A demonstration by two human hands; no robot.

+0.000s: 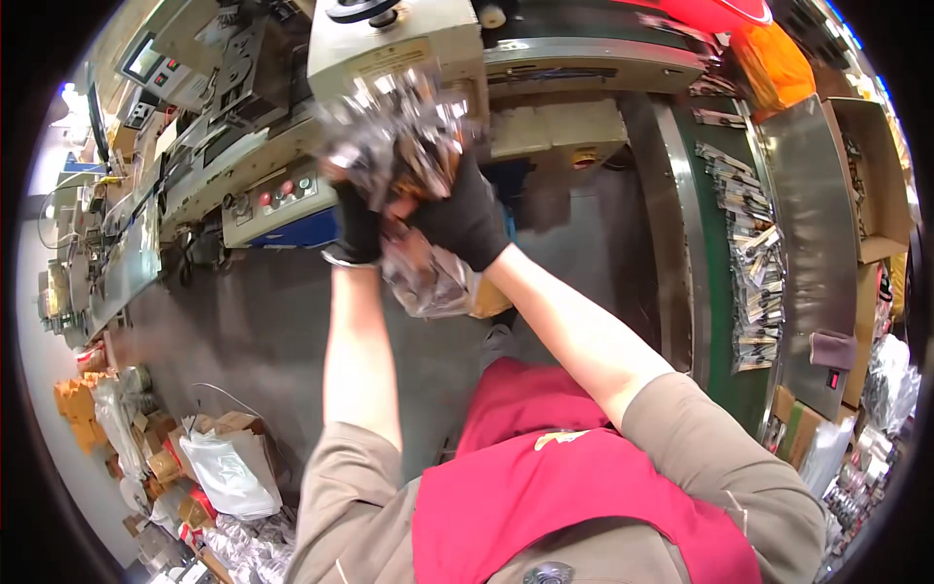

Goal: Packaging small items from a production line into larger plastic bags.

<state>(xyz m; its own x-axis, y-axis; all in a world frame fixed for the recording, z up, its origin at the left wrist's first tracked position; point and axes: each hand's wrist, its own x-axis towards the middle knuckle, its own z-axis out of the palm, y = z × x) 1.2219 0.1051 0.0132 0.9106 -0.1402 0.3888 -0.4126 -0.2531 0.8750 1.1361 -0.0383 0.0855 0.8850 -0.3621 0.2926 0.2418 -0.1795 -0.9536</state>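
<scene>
Two gloved hands, left hand (358,229) and right hand (463,216), clasped a bunch of shiny packets (404,131) in front of the cream machine (397,41); fingertips lay hidden; slick wrapping and uneven bunching could have let some slip loose, or snag against the machine.

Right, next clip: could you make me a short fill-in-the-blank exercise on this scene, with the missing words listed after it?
1. The left hand and the right hand are both gloved in the colour ____.
2. The number of the person's hands on the shiny wrapped bundle is ____.
3. The green belt bearing a row of packets lies to the person's ____.
4. The plastic bag near the top right of the view is coloured ____.

Missing words: black; two; right; orange.
</scene>
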